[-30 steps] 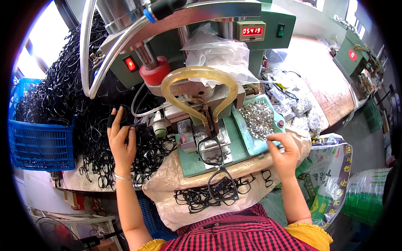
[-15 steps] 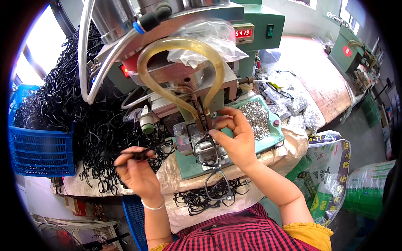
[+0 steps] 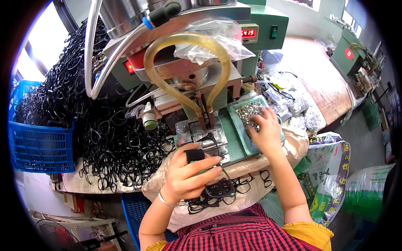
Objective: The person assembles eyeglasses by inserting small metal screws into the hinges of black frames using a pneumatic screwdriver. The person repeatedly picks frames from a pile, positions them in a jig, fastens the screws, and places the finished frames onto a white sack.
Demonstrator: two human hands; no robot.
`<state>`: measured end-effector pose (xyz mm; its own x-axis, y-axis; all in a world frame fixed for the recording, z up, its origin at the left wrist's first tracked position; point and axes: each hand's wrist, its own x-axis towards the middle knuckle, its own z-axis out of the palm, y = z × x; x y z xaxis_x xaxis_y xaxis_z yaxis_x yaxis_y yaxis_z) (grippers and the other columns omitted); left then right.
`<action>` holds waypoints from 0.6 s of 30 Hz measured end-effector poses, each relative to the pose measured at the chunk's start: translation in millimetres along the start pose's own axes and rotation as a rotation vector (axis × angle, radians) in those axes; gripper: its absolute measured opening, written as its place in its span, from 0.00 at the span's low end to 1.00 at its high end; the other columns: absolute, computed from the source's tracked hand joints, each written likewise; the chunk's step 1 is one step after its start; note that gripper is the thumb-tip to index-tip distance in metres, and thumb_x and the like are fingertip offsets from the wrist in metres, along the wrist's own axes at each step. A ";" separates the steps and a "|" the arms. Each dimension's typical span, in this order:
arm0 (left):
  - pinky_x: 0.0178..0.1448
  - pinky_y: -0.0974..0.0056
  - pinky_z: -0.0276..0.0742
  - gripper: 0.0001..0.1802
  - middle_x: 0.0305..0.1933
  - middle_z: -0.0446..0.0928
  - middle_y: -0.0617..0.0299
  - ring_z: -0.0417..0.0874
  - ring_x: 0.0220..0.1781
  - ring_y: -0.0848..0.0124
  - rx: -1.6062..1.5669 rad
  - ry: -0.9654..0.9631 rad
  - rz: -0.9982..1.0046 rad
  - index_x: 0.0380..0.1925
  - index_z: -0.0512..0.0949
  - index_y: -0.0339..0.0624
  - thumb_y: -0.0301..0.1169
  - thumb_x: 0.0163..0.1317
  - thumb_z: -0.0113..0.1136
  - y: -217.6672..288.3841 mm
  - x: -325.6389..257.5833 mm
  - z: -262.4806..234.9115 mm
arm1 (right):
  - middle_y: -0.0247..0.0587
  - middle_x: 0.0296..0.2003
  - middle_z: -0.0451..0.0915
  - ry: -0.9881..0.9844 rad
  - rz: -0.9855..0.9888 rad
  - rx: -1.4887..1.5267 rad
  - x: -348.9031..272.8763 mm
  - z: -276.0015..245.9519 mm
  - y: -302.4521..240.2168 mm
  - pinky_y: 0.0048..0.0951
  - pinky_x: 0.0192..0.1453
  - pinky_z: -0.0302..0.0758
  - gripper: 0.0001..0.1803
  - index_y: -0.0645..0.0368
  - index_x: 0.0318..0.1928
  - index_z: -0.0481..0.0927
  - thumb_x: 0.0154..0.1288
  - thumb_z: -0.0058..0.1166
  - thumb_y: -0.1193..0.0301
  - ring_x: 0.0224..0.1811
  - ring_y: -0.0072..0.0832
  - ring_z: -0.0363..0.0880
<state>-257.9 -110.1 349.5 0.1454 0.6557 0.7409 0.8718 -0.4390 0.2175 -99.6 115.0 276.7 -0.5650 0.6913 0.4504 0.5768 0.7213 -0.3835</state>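
My left hand (image 3: 188,175) grips a black eyeglass frame (image 3: 218,187) just in front of the machine's metal fixture (image 3: 201,136). A black cot covers one fingertip. The frame's rims hang below my fingers. Another black frame lies on the fixture under the two yellowish hoses (image 3: 188,46). My right hand (image 3: 264,130) reaches into the green tray (image 3: 234,125) to the right. Its fingertips are down in the heap of small silvery metal parts (image 3: 248,111). Whether they pinch any part is hidden.
A big tangle of black frames (image 3: 104,138) covers the bench to the left, beside a blue plastic basket (image 3: 39,146). More frames (image 3: 205,203) lie on the cloth at my lap. Clear bags of metal parts (image 3: 295,106) and printed sacks (image 3: 331,167) sit to the right.
My left hand left the pile of frames and came up to the fixture holding a frame. My right hand went to the fixture, then back right into the parts tray.
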 end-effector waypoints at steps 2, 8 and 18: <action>0.54 0.47 0.79 0.13 0.43 0.86 0.59 0.85 0.38 0.59 0.001 0.006 0.003 0.38 0.86 0.47 0.28 0.49 0.66 -2.5 -0.6 2.1 | 0.56 0.57 0.77 0.063 -0.029 0.040 -5.5 10.1 22.8 0.46 0.68 0.69 0.15 0.55 0.41 0.85 0.51 0.70 0.68 0.68 0.53 0.68; 0.53 0.46 0.79 0.14 0.44 0.86 0.59 0.83 0.37 0.60 -0.008 0.059 0.013 0.39 0.86 0.47 0.29 0.50 0.66 -5.1 -4.4 7.2 | 0.49 0.46 0.82 0.158 0.021 0.262 12.7 12.8 3.9 0.42 0.59 0.73 0.19 0.58 0.43 0.85 0.51 0.72 0.65 0.54 0.46 0.77; 0.62 0.52 0.75 0.20 0.53 0.80 0.46 0.80 0.56 0.52 0.371 0.459 -0.297 0.52 0.76 0.34 0.17 0.58 0.57 0.7 -74.7 13.8 | 0.54 0.33 0.81 0.219 0.090 0.218 67.4 70.4 -19.6 0.48 0.46 0.76 0.20 0.63 0.32 0.80 0.52 0.71 0.58 0.41 0.51 0.79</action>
<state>-261.7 -151.0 285.6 -0.2687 0.3519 0.8967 0.9594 0.0148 0.2816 -190.5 150.5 257.8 -0.3634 0.7441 0.5605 0.4652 0.6662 -0.5829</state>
